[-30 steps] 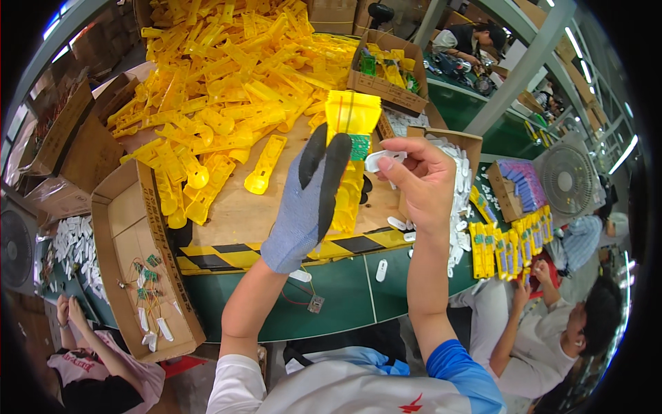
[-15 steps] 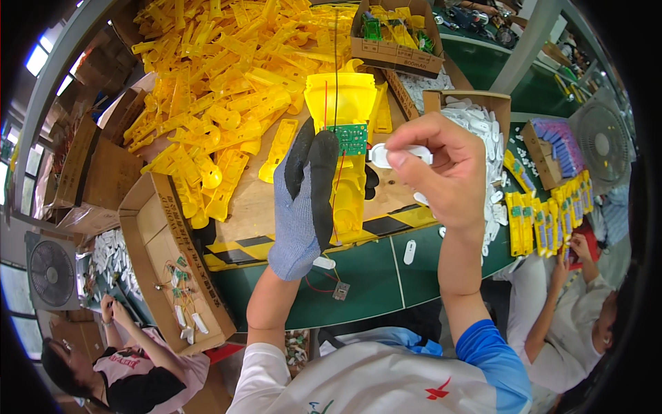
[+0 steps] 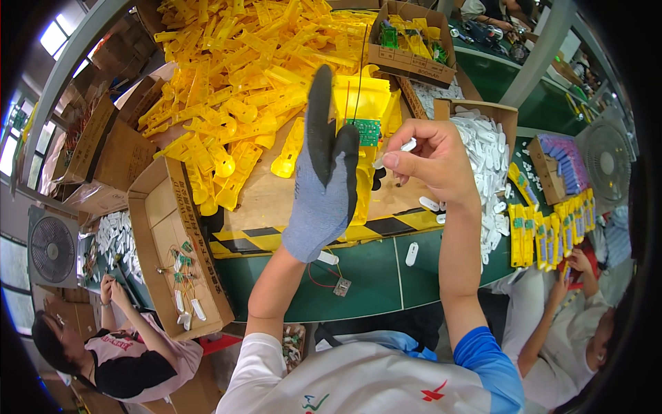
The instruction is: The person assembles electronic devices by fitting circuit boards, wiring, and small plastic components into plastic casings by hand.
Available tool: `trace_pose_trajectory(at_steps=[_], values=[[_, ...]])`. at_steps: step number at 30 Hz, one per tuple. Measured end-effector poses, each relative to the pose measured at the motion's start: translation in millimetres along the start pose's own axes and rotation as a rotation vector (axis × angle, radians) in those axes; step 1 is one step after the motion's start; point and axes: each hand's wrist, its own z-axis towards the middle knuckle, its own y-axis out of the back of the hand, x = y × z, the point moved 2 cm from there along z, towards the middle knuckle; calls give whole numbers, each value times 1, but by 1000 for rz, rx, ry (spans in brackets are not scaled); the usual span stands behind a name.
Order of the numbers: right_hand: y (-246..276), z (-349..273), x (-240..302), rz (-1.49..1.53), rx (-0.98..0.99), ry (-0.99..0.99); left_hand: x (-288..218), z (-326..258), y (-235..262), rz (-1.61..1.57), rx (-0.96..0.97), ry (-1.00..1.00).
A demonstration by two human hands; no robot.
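Note:
My left hand [image 3: 323,186], in a grey-blue glove with black coating, is wrapped round a yellow plastic housing [image 3: 365,96]. Black fingertips show at the housing's right side, while one finger points up, away from it. A small green circuit board [image 3: 365,132] lies in the housing, with a long black wire and a red wire rising from it. Bare, my right hand [image 3: 434,159] pinches a small white oval plastic piece [image 3: 408,145] between thumb and fingers, just right of the board. The piece is tilted and partly hidden by the fingers.
A heap of yellow housings [image 3: 234,83] covers the table's far left. White oval pieces [image 3: 483,152] fill a carton at right. An open carton [image 3: 155,234] with wired boards stands at left. A small wired metal part [image 3: 341,287] lies near the edge. Co-workers sit at both sides.
My right hand has turned the white piece from flat to tilted. One finger of my left hand has lifted off the housing and straightened upward. The whole view has shifted slightly.

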Motion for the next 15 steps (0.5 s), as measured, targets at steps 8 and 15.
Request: trace_pose_trajectory(at_steps=[8,15], values=[[-8,8,-7,32,2,66,13,6,8,282,-11,-296],[-31,3,-3,69,-176,94,10,7,19,470,-60,-385]])
